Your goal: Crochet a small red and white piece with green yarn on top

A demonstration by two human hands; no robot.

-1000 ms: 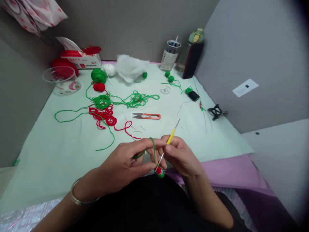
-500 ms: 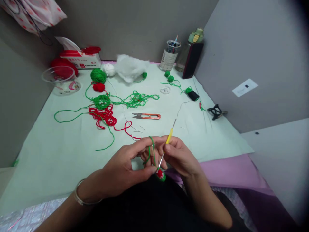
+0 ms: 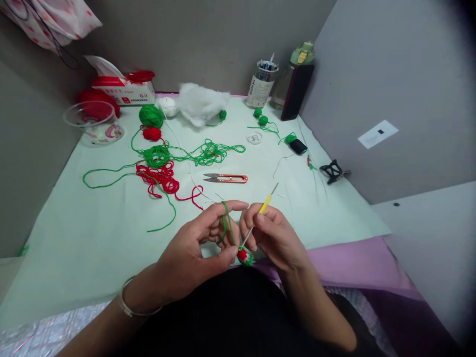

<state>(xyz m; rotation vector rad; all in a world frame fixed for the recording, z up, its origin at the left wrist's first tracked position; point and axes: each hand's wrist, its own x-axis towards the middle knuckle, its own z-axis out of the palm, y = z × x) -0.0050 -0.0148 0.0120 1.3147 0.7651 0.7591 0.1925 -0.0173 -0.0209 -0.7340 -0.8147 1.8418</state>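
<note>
From where I stand, the head view shows two bare hands at the near edge of the table (image 3: 122, 218). The left hand (image 3: 189, 248) pinches one small crocheted piece (image 3: 244, 256), red, white and green, between thumb and fingertips, its index finger raised with green working yarn (image 3: 228, 220) looped over it. The right hand (image 3: 280, 235) is closed in a pencil-like grip on one yellow-handled crochet hook (image 3: 265, 204), whose lower end meets the top of the piece, just above the near edge.

I count three larger yarn balls toward the far left corner: one green (image 3: 150, 116), one red (image 3: 151, 133), one white (image 3: 168, 106). Nearer lie two green yarn tangles (image 3: 156, 156) and one red tangle (image 3: 158, 178), partly overlapping. One pair of orange thread snips (image 3: 238, 179) lies mid-table.

Along the far edge are one clump of white stuffing (image 3: 203, 104), with one small green ball (image 3: 222, 115) beside it, and one pen cup (image 3: 260, 91). At the far right corner, one phone (image 3: 297, 94) leans on one bottle (image 3: 284, 89). Two small green balls (image 3: 263, 121) sit near one clear round dish (image 3: 254, 138). One black stand (image 3: 333, 172) is at the right edge; one plastic tub (image 3: 107, 133) and one tissue box (image 3: 128, 94) occupy the far left corner.
</note>
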